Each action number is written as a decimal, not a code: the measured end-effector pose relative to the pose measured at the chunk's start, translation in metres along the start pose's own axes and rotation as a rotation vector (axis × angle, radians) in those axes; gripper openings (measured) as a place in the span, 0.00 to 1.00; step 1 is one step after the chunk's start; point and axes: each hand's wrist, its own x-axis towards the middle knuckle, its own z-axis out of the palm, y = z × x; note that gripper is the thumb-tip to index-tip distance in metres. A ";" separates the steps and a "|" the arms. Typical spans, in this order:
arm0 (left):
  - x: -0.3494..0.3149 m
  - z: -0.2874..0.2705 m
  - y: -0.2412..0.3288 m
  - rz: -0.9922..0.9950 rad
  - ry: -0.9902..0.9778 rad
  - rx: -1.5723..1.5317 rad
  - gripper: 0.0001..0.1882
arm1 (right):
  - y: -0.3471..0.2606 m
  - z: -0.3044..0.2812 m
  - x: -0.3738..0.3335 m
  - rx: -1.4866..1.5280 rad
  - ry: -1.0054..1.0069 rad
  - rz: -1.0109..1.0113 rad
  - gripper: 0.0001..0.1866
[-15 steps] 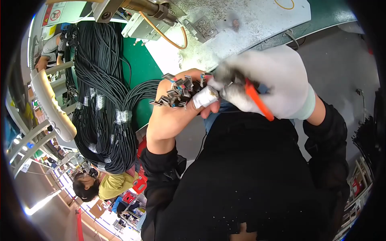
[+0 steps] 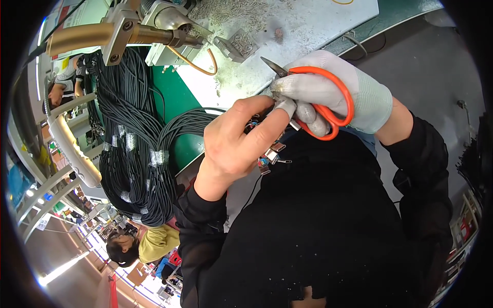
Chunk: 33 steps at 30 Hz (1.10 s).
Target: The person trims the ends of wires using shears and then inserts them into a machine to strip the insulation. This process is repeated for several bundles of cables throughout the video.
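My bare left hand (image 2: 233,141) is closed around a bundle of black cables (image 2: 191,122). Out of its grip poke metal connectors (image 2: 272,155) with small coloured wires. White wrapping covers the tip of one finger of that hand. My right hand (image 2: 331,84), in a white glove with grey fingertips, carries orange-handled scissors (image 2: 348,97). Their loops hang around its fingers, and the dark blades (image 2: 275,66) point up and left. The fingertips of both hands meet over the cable ends; what they pinch there is hidden.
Large coils of black cable (image 2: 128,97), bound with clear tape, hang over the green bench (image 2: 187,146) at left. A metal machine head (image 2: 123,33) stands at the upper left, beside a white board (image 2: 308,25) strewn with metal scraps. A person in yellow (image 2: 159,241) sits at lower left.
The scissors have swung from pointing down to blades up, loops around my gloved fingers. My left hand has turned over and moved right, so the connectors now point down and right.
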 end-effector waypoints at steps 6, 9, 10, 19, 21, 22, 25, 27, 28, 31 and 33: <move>0.001 0.001 -0.006 0.052 -0.071 -0.055 0.16 | 0.012 -0.023 0.000 -0.031 -0.219 0.067 0.16; -0.002 0.002 -0.008 0.129 -0.105 -0.119 0.16 | 0.021 -0.026 0.001 0.106 -0.359 0.083 0.15; -0.008 0.006 -0.010 0.049 -0.026 -0.227 0.15 | 0.017 -0.017 -0.002 0.066 -0.309 0.046 0.14; -0.006 -0.024 0.008 -1.083 0.290 -1.107 0.09 | 0.027 0.021 0.016 -0.959 0.480 -1.008 0.11; -0.010 -0.025 0.008 -1.096 0.299 -1.028 0.09 | 0.027 0.020 0.016 -1.006 0.525 -1.017 0.13; -0.010 -0.022 0.008 -1.086 0.335 -0.988 0.09 | 0.028 0.019 0.015 -1.094 0.526 -1.050 0.14; -0.011 -0.015 0.007 -1.064 0.399 -0.912 0.10 | 0.030 0.019 0.013 -1.270 0.530 -1.111 0.15; -0.012 -0.013 0.006 -1.044 0.368 -0.913 0.10 | 0.036 0.023 0.006 -1.237 0.456 -0.940 0.15; -0.012 -0.012 0.005 -1.033 0.353 -0.912 0.10 | 0.037 0.024 0.003 -1.217 0.420 -0.855 0.15; -0.007 0.001 0.013 -0.944 0.457 -0.810 0.11 | 0.038 0.025 0.001 -1.035 0.362 -0.771 0.14; -0.007 0.002 0.012 -0.899 0.508 -0.753 0.11 | 0.038 0.025 0.001 -0.941 0.330 -0.731 0.13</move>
